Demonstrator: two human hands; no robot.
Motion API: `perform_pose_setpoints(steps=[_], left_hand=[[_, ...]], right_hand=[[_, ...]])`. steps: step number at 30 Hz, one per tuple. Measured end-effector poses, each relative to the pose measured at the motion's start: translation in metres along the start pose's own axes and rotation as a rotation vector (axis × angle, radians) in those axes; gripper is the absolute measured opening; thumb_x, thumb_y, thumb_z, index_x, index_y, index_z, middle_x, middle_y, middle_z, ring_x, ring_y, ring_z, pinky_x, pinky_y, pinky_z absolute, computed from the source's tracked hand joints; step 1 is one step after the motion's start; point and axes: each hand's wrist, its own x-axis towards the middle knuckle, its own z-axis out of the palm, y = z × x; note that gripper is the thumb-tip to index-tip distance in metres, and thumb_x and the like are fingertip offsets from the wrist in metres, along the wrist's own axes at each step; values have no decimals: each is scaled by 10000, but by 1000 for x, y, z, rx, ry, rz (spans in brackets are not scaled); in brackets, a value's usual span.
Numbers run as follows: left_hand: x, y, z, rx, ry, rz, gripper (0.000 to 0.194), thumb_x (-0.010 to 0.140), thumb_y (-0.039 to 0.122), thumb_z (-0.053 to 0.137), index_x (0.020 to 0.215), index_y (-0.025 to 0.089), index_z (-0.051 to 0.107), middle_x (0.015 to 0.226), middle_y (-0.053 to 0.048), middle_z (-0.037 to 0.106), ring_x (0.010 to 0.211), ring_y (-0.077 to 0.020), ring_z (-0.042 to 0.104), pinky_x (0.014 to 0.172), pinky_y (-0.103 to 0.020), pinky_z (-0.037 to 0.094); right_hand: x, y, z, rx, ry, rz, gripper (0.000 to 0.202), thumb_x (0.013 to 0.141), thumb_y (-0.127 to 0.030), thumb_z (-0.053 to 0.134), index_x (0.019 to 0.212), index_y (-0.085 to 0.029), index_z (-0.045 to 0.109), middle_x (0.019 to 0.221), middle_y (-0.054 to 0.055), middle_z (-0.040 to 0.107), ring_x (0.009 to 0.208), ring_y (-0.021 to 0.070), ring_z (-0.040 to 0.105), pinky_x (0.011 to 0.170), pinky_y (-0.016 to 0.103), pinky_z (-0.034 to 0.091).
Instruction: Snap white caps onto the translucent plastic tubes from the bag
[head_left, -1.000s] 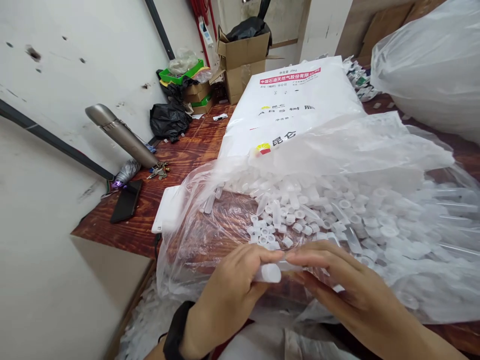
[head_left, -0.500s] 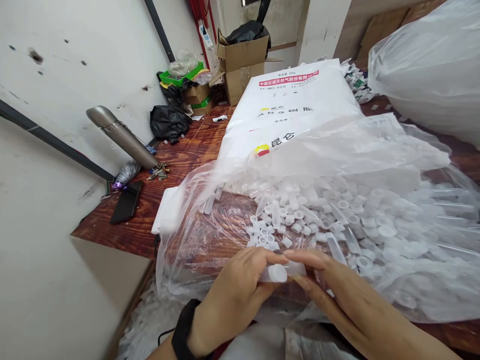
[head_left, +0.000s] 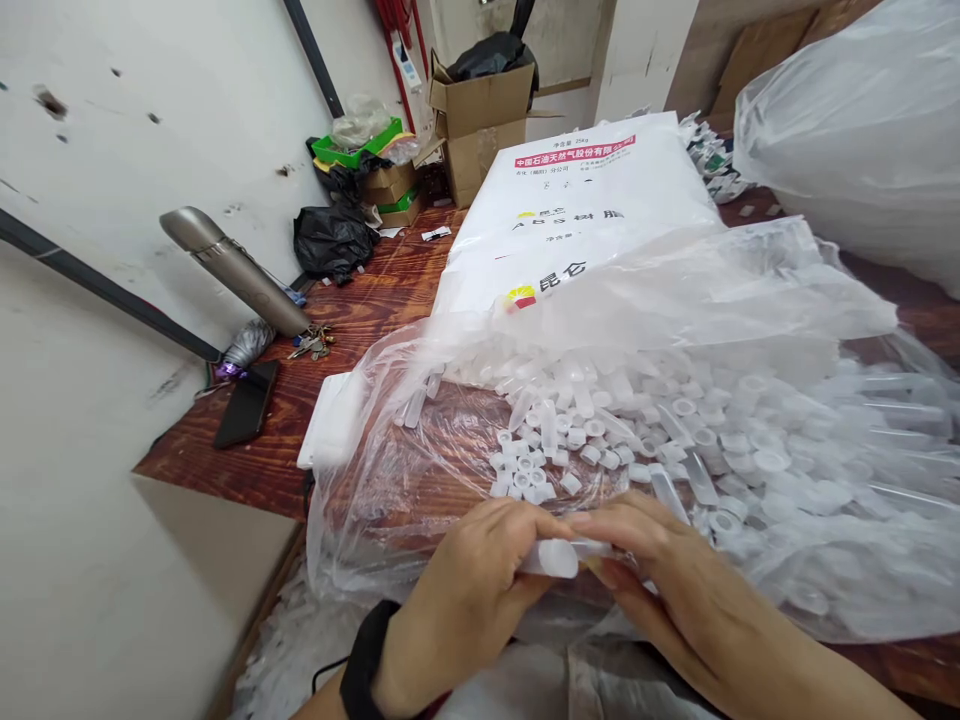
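Observation:
My left hand (head_left: pixel 476 575), with a black band at its wrist, is closed round a translucent white plastic tube (head_left: pixel 556 558) whose rounded end faces me. My right hand (head_left: pixel 660 560) meets it from the right, thumb and fingers pinched on another translucent piece (head_left: pixel 592 548) beside the tube. The fingertips of both hands touch, and they partly hide the pieces. Just beyond my hands, small white caps (head_left: pixel 529 470) and clear tubes (head_left: pixel 701 478) lie heaped in an open clear plastic bag (head_left: pixel 360 500).
A printed white sack (head_left: pixel 577 190) lies behind the heap. On the wooden table (head_left: pixel 375 300) at left are a steel flask (head_left: pixel 232 270), keys (head_left: pixel 313 343), a black phone (head_left: pixel 247 403) and a white box (head_left: pixel 326 420). A cardboard box (head_left: pixel 480 120) stands behind; a large filled bag (head_left: pixel 855 140) is at right.
The view has shifted slightly. My right hand's fingers have moved closer over the pieces and now cover more of the right-hand one.

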Motion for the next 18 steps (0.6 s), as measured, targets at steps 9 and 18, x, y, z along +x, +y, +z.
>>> perform_pose_setpoints(steps=[9,18], left_hand=[[7,2,-6,-21,-37,-18,86,1043,170,548,1102,219,585,1112,-54,766,994,-207,717,887,-331,555],[0,-1,0,-73,-98,70,99,1055,220,477,1037,220,574,1046,-66,760,949,-223,715,885,-345,550]], right_hand=[[1,0,-5,455,-149,474,317,1117,-508,364,1382,-375,476,901,-11,657,806,173,706,748,282,626],[4,-1,-5,609,-272,453,359,1110,-499,379,1393,-351,544,1163,41,707,1063,209,713,907,334,620]])
